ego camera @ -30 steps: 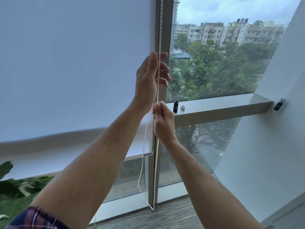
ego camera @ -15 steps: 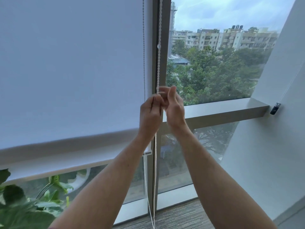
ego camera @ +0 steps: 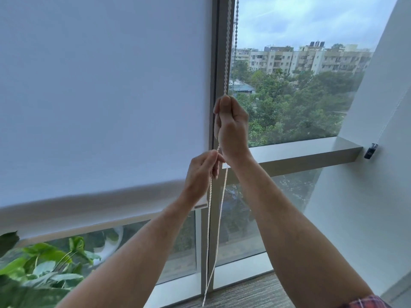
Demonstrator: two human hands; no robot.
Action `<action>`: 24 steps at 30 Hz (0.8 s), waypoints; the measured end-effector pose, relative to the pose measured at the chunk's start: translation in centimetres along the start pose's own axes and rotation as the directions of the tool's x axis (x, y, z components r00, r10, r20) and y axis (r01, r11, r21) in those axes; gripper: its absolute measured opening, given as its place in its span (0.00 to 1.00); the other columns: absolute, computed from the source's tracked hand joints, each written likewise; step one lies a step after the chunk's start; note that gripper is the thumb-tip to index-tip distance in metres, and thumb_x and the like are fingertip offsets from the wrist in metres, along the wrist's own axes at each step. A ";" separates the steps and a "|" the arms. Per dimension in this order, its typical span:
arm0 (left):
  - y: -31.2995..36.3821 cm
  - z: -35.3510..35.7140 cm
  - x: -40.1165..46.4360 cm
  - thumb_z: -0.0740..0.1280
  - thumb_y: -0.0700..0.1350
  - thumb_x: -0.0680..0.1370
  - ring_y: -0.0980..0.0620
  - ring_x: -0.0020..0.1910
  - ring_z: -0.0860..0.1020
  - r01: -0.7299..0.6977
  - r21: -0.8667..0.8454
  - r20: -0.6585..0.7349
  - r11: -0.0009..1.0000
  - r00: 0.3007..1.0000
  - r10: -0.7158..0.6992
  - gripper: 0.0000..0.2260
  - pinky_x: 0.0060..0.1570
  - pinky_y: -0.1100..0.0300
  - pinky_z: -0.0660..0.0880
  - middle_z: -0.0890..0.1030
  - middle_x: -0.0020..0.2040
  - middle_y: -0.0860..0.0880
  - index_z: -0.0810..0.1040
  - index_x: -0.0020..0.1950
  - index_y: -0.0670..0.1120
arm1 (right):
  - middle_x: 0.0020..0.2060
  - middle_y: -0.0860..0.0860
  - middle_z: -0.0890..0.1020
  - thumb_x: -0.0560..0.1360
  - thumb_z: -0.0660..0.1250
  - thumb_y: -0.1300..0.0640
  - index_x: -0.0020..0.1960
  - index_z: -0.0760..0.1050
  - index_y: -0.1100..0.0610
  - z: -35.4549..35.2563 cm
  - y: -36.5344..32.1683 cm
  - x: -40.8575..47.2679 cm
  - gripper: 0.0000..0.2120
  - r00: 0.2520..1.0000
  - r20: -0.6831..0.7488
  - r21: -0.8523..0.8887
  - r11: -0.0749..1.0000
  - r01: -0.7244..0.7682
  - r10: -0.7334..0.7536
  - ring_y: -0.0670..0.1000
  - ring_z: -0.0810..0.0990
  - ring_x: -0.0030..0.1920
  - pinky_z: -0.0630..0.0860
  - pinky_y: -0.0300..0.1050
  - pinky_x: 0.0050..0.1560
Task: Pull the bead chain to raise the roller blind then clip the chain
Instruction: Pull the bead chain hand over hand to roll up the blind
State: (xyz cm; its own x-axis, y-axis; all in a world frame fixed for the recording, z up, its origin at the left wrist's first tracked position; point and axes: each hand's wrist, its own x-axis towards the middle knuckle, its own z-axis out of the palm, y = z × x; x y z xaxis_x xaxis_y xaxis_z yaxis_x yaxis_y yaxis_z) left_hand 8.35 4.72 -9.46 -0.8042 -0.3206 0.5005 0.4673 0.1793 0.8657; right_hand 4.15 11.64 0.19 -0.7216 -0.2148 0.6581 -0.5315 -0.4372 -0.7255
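Note:
A white roller blind (ego camera: 100,96) covers the left window pane; its bottom bar (ego camera: 106,210) hangs above the sill. The white bead chain (ego camera: 227,45) runs down the grey window post and its loop (ego camera: 209,252) dangles to the floor. My right hand (ego camera: 232,127) is closed around the chain, raised in front of the post. Just below it and to the left, my left hand (ego camera: 201,174) pinches the chain between thumb and fingers. A small black chain clip (ego camera: 370,151) sits on the white wall at the right, holding another blind's cord.
A grey window ledge (ego camera: 300,154) crosses the right pane. Green plant leaves (ego camera: 40,270) fill the lower left corner. Grey carpet (ego camera: 244,294) lies below the window. The white side wall (ego camera: 367,207) stands close on the right.
My right hand climbed up the chain while my left hand dropped from high on the chain to below the right. The blind's bottom bar has risen, showing more glass and plant beneath.

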 end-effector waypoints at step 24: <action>10.5 0.1 7.1 0.57 0.47 0.84 0.56 0.23 0.67 -0.229 -0.089 -0.131 0.969 0.967 0.217 0.20 0.26 0.62 0.65 0.70 0.24 0.54 0.74 0.34 0.44 | 0.41 0.54 0.84 0.80 0.53 0.38 0.53 0.81 0.56 0.4 -1.1 1.5 0.26 0.999 -0.022 -0.051 0.998 -0.038 0.036 0.47 0.83 0.40 0.79 0.39 0.40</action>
State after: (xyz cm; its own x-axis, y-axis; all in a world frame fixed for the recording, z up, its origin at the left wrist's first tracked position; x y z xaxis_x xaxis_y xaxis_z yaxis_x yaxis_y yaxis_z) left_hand 7.52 4.41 3.16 -0.6285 -0.3935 0.6709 0.6699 0.1646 0.7240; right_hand 3.82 11.47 2.06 -0.7502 -0.2112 0.6266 -0.5258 -0.3840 -0.7590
